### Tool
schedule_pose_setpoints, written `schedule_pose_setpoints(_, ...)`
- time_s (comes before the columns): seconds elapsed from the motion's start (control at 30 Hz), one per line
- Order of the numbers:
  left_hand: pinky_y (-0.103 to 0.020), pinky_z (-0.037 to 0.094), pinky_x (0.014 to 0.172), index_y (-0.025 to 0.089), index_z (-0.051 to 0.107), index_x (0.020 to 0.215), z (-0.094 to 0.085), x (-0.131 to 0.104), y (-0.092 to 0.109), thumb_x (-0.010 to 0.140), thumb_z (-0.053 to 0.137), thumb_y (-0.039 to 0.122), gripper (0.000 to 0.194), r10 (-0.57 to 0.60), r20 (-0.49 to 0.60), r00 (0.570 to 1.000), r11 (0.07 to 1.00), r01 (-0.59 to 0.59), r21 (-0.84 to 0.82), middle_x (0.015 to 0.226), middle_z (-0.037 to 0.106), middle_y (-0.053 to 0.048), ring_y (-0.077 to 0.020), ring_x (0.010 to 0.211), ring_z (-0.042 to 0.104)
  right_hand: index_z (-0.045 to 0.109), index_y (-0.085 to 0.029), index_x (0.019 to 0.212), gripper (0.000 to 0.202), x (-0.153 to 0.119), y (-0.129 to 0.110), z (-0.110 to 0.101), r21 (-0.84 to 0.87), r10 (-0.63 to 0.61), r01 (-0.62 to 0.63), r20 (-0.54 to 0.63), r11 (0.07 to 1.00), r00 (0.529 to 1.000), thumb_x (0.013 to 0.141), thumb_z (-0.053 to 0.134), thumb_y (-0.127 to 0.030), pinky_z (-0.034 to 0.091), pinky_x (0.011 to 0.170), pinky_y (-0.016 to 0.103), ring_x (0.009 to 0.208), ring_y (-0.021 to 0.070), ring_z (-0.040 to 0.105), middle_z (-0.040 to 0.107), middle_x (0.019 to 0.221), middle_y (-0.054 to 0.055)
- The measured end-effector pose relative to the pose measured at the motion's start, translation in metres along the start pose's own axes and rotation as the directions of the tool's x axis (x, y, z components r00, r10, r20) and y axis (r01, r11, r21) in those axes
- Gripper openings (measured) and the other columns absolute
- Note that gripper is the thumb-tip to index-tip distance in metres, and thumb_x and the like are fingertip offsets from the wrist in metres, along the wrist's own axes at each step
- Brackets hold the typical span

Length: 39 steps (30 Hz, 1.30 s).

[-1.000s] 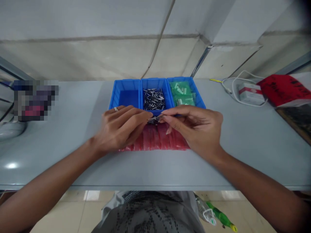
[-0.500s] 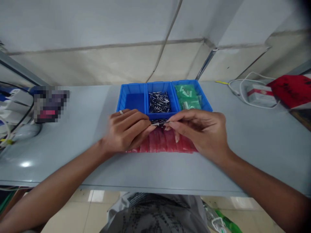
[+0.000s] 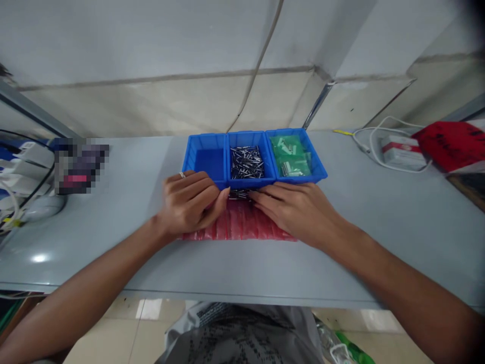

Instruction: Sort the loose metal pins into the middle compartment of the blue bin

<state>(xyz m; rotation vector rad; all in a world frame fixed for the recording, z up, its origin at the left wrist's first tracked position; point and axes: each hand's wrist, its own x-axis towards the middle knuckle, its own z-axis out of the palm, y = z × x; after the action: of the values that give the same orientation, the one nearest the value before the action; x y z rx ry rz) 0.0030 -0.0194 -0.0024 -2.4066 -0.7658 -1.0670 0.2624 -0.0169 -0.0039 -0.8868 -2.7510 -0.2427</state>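
Observation:
My left hand (image 3: pixel 191 205) is closed, fingers curled in and thumb along them, in front of the left bin; whatever it holds is hidden. Several metal pins that look like rivets (image 3: pixel 239 194) lie in a small heap between my hands. My right hand (image 3: pixel 291 205) bends down over the heap's right side, its fingertips close together and touching the pins. What they pinch cannot be made out. Red plastic bags (image 3: pixel 242 222) lie in a row under and between both hands. More such rivets (image 3: pixel 247 163) fill the middle blue bin (image 3: pixel 252 180).
The left blue bin (image 3: pixel 206 140) shows its bare floor. Green bags (image 3: pixel 291 154) with pale pieces lie in the right blue bin (image 3: pixel 320 164). Chargers and cables (image 3: pixel 28 162) stand at the far left. A white box (image 3: pixel 403 151), a white cable and a red bag (image 3: pixel 452 144) lie at the right.
My hands have moved apart. The right hand has turned palm down with its fingertips on the heap; the left has drawn back slightly left. The rivet pinched between them is no longer visible there.

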Motion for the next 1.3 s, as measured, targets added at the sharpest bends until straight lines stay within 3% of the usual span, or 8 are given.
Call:
schedule_pose_setpoints(0.27,-0.026,0.037,0.049,0.019,0.042,0.061,0.001,-0.001,-0.001,0.078,0.072,0.01,0.036,0.034,0.008,0.999,0.999,-0.034,0.001,0.055,0.057,0.004,-0.01,0.052,0.055,0.062,-0.016,0.13,0.037,-0.001,-0.002,0.003,-0.028,-0.013,0.014,0.035,1.0,0.999,0.095,0.056,-0.005,0.055,0.077,0.035,0.102,0.0228,0.069,0.073,0.11,0.008)
schedule_pose_setpoints(0.5,-0.026,0.04,0.05,0.018,0.051,0.066,0.001,-0.001,0.0,0.079,0.073,0.011,0.027,0.04,0.002,0.999,0.999,-0.04,-0.01,0.061,0.063,0.003,-0.011,0.054,0.06,0.07,-0.017,0.116,0.028,-0.001,-0.002,0.007,0.213,0.059,-0.006,-0.245,0.977,0.968,0.096,0.055,-0.006,0.058,0.085,0.034,0.095,0.0192,0.069,0.072,0.107,0.007)
schedule_pose_setpoints(0.57,-0.025,0.045,0.054,0.016,0.062,0.084,0.0,0.001,0.002,0.081,0.075,0.015,0.013,-0.013,-0.024,1.0,1.0,0.013,-0.023,0.072,0.071,0.001,-0.0114,0.061,0.065,0.072,-0.018,0.113,0.026,0.001,-0.004,0.003,0.359,0.135,-0.007,-0.332,0.933,0.933,0.096,0.056,-0.007,0.058,0.083,0.031,0.093,0.0169,0.07,0.072,0.106,0.007)
schedule_pose_setpoints(0.67,-0.024,0.05,0.059,0.013,0.063,0.112,0.0,0.003,0.006,0.084,0.076,0.024,0.032,-0.035,-0.042,0.999,0.999,0.035,0.001,0.092,0.076,-0.003,-0.0121,0.073,0.071,0.074,-0.021,0.11,0.023,0.003,-0.008,-0.006,0.578,0.241,0.01,-0.356,0.816,0.903,0.094,0.062,-0.01,0.058,0.08,0.029,0.089,0.0144,0.07,0.072,0.102,0.004)
schedule_pose_setpoints(0.8,-0.024,0.049,0.057,0.016,0.064,0.1,0.001,0.003,0.005,0.088,0.071,0.018,0.014,0.077,-0.02,0.997,0.997,-0.077,0.018,0.089,0.076,-0.001,-0.0107,0.068,0.07,0.076,-0.025,0.104,0.019,0.006,-0.016,-0.014,0.754,0.374,-0.017,-0.306,0.657,0.876,0.09,0.069,-0.013,0.059,0.075,0.031,0.084,0.0148,0.07,0.073,0.097,0.002)
schedule_pose_setpoints(0.97,-0.024,0.05,0.058,0.018,0.063,0.097,0.001,0.001,0.004,0.09,0.068,0.019,0.008,0.065,0.028,0.997,0.998,-0.065,-0.021,0.083,0.075,0.001,-0.0113,0.066,0.07,0.075,-0.026,0.095,0.012,0.007,-0.022,-0.015,0.888,0.501,-0.05,-0.211,0.458,0.84,0.09,0.071,-0.016,0.06,0.077,0.035,0.084,0.0167,0.07,0.074,0.093,0.002)
schedule_pose_setpoints(1.1,-0.024,0.049,0.056,0.018,0.061,0.106,0.002,0.001,0.008,0.089,0.071,0.023,0.021,-0.024,-0.043,0.999,0.999,0.023,-0.042,0.093,0.077,-0.003,-0.0124,0.072,0.073,0.074,-0.026,0.093,0.011,0.008,-0.023,-0.013,0.906,0.541,-0.063,-0.193,0.419,0.818,0.088,0.072,-0.016,0.059,0.075,0.035,0.085,0.0174,0.069,0.073,0.092,0.001)
schedule_pose_setpoints(1.3,-0.025,0.045,0.051,0.016,0.065,0.1,0.0,0.002,0.01,0.089,0.069,0.016,0.011,0.026,0.016,1.0,0.999,-0.025,-0.032,0.095,0.077,-0.004,-0.0112,0.067,0.07,0.074,-0.025,0.091,0.009,0.008,-0.027,-0.011,0.939,0.577,-0.047,-0.17,0.341,0.798,0.087,0.074,-0.016,0.055,0.066,0.031,0.082,0.0159,0.068,0.073,0.091,0.001)
